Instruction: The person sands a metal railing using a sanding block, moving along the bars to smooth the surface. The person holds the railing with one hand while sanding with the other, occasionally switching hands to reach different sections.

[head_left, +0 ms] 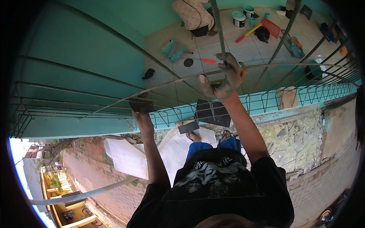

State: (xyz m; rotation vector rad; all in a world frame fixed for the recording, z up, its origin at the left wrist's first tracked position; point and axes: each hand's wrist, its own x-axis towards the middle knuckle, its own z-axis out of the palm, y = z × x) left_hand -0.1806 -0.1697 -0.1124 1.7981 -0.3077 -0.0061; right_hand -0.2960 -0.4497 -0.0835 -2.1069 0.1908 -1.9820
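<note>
A metal bar fence (266, 65) stands in front of me. My right hand (228, 79) is closed around one of its long bars (219, 32), with the fingers curled and the thumb out to the left; the fingertips look dark with dust. Farther left and lower, my left hand (143, 116) grips a dark, sandpaper-like sheet (141, 103) against the lower wires, its fingers partly hidden behind the sheet. Another large dark sheet (213, 113) lies between my hands by the wall's edge. A smaller dark strip (188, 127) is just above my feet.
Beyond the fence, a person (195, 17) crouches on the tiled floor. Paint buckets (238, 19), a teal tray (173, 50), a red dustpan (270, 29) and an orange tool (208, 60) lie there. A white sheet (127, 155) and broken stone paving (292, 140) are on my side.
</note>
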